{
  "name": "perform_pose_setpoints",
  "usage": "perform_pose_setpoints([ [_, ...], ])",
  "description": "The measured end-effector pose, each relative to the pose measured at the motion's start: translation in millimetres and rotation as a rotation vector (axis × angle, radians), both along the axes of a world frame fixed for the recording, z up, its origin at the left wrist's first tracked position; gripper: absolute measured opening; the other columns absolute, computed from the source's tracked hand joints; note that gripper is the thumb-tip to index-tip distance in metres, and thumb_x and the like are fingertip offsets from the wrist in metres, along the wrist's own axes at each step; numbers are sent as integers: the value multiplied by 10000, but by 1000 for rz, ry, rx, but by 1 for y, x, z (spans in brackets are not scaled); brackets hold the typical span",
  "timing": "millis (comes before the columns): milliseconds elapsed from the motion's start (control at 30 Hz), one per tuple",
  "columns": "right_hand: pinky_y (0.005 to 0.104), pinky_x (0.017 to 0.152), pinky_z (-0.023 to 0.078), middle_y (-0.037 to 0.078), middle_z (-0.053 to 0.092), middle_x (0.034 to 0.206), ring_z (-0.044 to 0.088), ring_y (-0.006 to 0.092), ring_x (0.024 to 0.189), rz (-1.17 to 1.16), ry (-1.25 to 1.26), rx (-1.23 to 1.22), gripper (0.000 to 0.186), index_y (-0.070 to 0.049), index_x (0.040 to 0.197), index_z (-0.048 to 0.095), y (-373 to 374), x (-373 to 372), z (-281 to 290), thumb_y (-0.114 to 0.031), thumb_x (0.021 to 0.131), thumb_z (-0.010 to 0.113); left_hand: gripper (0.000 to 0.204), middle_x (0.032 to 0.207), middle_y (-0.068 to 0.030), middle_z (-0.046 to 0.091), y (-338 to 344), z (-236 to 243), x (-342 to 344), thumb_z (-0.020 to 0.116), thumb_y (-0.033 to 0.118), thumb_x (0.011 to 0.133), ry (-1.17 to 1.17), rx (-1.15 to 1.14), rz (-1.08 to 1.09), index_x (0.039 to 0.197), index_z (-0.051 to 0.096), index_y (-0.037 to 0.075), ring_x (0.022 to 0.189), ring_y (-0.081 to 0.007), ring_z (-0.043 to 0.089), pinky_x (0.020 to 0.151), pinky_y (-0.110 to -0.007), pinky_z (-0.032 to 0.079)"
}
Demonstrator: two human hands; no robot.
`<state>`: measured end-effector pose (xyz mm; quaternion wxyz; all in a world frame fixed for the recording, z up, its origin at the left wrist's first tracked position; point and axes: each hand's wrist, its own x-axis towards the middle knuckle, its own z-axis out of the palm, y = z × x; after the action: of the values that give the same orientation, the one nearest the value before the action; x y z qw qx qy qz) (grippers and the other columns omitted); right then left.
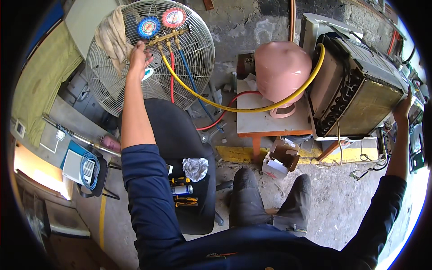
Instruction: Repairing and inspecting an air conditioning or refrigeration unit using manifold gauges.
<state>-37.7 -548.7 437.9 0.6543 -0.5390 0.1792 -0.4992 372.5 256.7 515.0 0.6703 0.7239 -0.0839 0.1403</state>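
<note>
My left hand (139, 57) is closed at the left end of a brass gauge manifold (166, 38), its fingertips pinching there; the valve knob itself is hidden. Above the brass body stand a blue gauge (149, 28) and a red gauge (174, 18). A yellow hose (198, 96), a red hose (172, 76) and a blue hose (189, 71) run down from it. The yellow one arcs over a pink gas cylinder (281, 67) toward an opened air conditioner unit (360, 96). At that unit's right edge rests my right hand (402, 108), its fingers mostly hidden.
Behind the manifold stands a large wire-guarded fan (200, 49) with a beige rag (112, 36) draped over it. A black chair (157, 121) carries pliers (186, 201), a can (182, 189) and a crumpled cloth (195, 169). Near my feet sits an open cardboard box (280, 159) beside a small table (252, 121).
</note>
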Motion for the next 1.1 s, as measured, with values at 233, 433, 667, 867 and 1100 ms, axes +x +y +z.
perform_pose_setpoints([
  [233,355,931,454,121,585,1265,585,253,1095,136,-26,39,474,-110,1342,499,-74,-7,-22,-404,982,406,302,781,-2,485,0,-1,9,490,387,987,50,-108,-91,1138,544,131,636,-83,439,676,-283,449],
  [433,356,926,452,120,600,1250,594,260,1089,241,-8,80,524,-70,1303,532,-84,-9,-23,-454,960,434,278,710,1,461,-3,-1,13,497,382,986,64,-219,-116,1073,543,122,567,-74,407,609,-269,432],
  [667,359,926,451,124,615,1230,608,259,1069,163,-28,86,539,-62,1291,541,-56,-10,-15,-470,954,437,273,635,6,428,-9,1,12,501,386,984,50,-293,-114,1004,527,116,507,-68,374,566,-257,420],
  [867,359,963,422,113,554,1316,563,242,1115,157,8,162,449,-209,1468,329,2,-6,8,-240,1019,320,271,624,11,422,-7,2,13,497,381,987,32,-316,-107,1014,524,113,497,-70,369,569,-255,423],
  [1100,357,957,414,121,584,1280,575,243,1104,244,33,186,455,-175,1427,400,-43,-12,-3,-348,1014,321,315,670,-15,450,-24,7,7,500,404,963,69,-283,71,1003,531,93,494,-86,371,536,-261,424],
])
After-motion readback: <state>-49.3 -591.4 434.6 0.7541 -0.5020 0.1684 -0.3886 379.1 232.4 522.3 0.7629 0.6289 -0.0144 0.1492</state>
